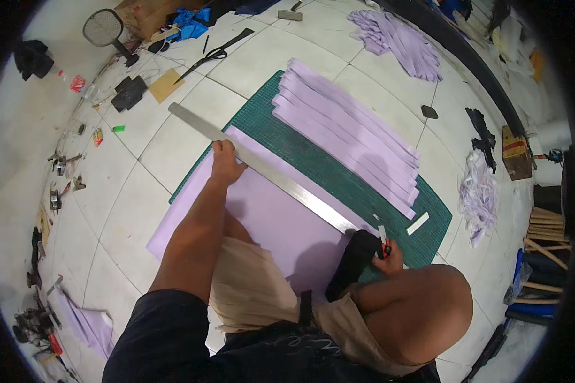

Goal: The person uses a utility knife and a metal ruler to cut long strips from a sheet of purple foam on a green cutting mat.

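A long metal ruler lies slantwise across a lilac fabric sheet on a green cutting mat. My left hand presses its bent fingers on the ruler's upper part. Near the ruler's lower right end, my right hand is closed around a red and black utility knife; my knee hides part of that wrist. Between that hand and the sheet, my foot in a black sock rests by the ruler's end. Several lilac strips lie side by side on the mat's far half.
More lilac strips lie bunched on the tiles at the far right. Black scissors and a cardboard piece are at the far left. A small white bar sits on the mat. Tangled fabric scraps lie at the right.
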{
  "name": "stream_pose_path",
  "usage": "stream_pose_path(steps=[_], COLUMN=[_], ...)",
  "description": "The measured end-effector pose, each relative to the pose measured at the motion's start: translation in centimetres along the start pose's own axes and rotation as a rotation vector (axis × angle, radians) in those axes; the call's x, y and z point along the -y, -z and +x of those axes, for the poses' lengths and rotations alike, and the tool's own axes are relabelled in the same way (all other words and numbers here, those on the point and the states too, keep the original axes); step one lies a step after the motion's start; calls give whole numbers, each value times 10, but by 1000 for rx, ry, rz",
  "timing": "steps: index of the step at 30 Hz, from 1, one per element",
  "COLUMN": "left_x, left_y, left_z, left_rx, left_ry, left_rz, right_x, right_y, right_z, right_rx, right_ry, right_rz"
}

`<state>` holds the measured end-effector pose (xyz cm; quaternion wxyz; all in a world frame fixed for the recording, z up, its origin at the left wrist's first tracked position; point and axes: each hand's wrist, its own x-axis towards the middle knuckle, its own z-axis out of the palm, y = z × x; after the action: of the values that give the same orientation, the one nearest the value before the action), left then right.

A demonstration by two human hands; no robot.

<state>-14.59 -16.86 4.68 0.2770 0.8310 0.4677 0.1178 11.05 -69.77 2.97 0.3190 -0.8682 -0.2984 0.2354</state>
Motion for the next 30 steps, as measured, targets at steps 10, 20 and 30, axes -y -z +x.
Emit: stream_pose_path(steps=[10,20,30], left_x=[-4,-3,-23], left_y=[-1,-3,-7], left_z=[2,2,-2], left_rx=[34,158,90], left_ry=[-20,16,24], left_rz=[-5,144,288], right_x=[-6,21,16], right_y=[-11,-13,-14], right_z=[-22,-31,-33], right_rx=[-103,-98,-149], right_ry=[29,-131,-189], right_rz=[-304,-140,-123])
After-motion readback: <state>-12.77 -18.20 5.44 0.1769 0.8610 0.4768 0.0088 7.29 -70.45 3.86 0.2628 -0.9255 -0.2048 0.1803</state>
